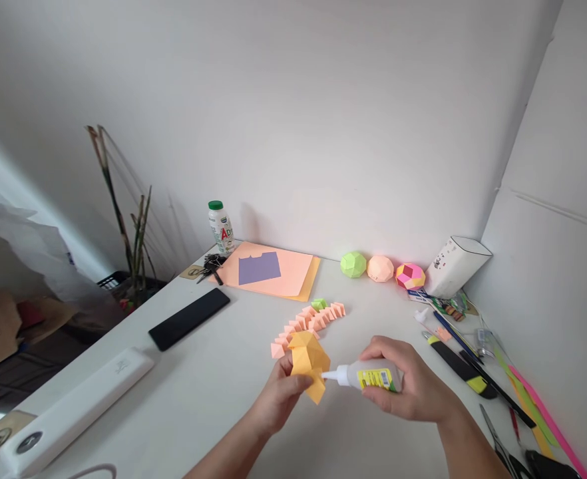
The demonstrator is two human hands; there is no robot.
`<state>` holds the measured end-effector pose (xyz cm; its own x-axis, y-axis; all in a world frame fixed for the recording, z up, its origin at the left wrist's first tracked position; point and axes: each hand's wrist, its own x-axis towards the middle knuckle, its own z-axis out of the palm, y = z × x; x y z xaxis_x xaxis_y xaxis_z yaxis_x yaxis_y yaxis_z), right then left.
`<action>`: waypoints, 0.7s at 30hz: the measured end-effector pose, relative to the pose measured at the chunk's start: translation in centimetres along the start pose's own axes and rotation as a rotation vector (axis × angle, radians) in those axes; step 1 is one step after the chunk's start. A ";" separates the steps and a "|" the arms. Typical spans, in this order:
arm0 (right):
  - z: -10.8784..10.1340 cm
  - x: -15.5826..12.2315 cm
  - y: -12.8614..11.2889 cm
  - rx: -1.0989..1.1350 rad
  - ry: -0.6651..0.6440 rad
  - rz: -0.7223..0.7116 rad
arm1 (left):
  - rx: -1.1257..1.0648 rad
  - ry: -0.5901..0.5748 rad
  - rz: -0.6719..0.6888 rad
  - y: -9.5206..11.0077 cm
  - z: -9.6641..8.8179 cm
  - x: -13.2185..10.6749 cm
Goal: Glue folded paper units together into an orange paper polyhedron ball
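Note:
A partly folded orange paper shape [307, 356] with flat facets and a loose flap is pinched in my left hand [279, 394], thumb in front. My right hand [413, 379] grips a glue bottle [373, 376] with a yellow label, lying sideways with its white nozzle pointing left. The nozzle tip meets or nearly meets the flap at the shape's right side; contact is hard to tell. Just behind the shape, small folded pink paper pieces [301, 321] lie in rows, with green ones [318, 304] at their far end.
Three faceted paper balls, green [353, 265], peach [380, 269] and pink-yellow [410, 276], line the wall. A cutter knife [458, 364], scissors [500, 442] and paper strips lie right. Paper sheets [293, 266], a bottle [221, 228], a black slab [190, 319] and a white device [78, 409] are left.

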<state>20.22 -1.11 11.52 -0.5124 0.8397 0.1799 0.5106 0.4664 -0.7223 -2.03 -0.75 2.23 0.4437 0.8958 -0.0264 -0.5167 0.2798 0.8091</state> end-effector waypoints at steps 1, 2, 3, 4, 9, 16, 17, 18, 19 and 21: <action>0.0 0.1 0.1 0.014 0.006 -0.002 | -0.006 -0.008 0.004 0.0 0.0 0.0; 0.0 0.1 0.1 0.032 0.007 -0.001 | -0.011 -0.017 0.009 0.0 -0.1 0.0; 0.1 0.2 0.2 0.051 0.004 0.003 | -0.018 -0.024 0.014 0.0 -0.1 0.1; 0.1 0.3 0.3 0.072 -0.002 0.009 | -0.025 -0.032 0.019 0.0 -0.1 0.1; 0.1 0.7 0.6 0.142 -0.026 0.034 | -0.068 -0.054 0.030 0.0 -0.2 -0.1; -0.3 0.8 1.0 0.164 -0.077 0.072 | -0.086 -0.035 0.016 0.0 -0.3 0.1; -0.3 0.8 1.0 0.163 -0.082 0.071 | -0.088 -0.024 0.016 0.0 -0.3 0.1; -0.4 0.8 1.0 0.164 -0.085 0.072 | -0.087 -0.020 0.013 0.0 -0.4 0.1; -0.4 0.8 1.0 0.167 -0.087 0.074 | -0.087 -0.020 0.015 0.0 -0.4 0.2; -0.5 0.8 1.0 0.178 -0.088 0.078 | -0.094 -0.023 0.023 -0.1 -0.4 0.2</action>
<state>20.67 0.17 11.22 -0.5379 0.8405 0.0654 0.4256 0.3377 -0.8395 -2.22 -0.45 1.92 0.4473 0.8944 0.0056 -0.5927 0.2917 0.7507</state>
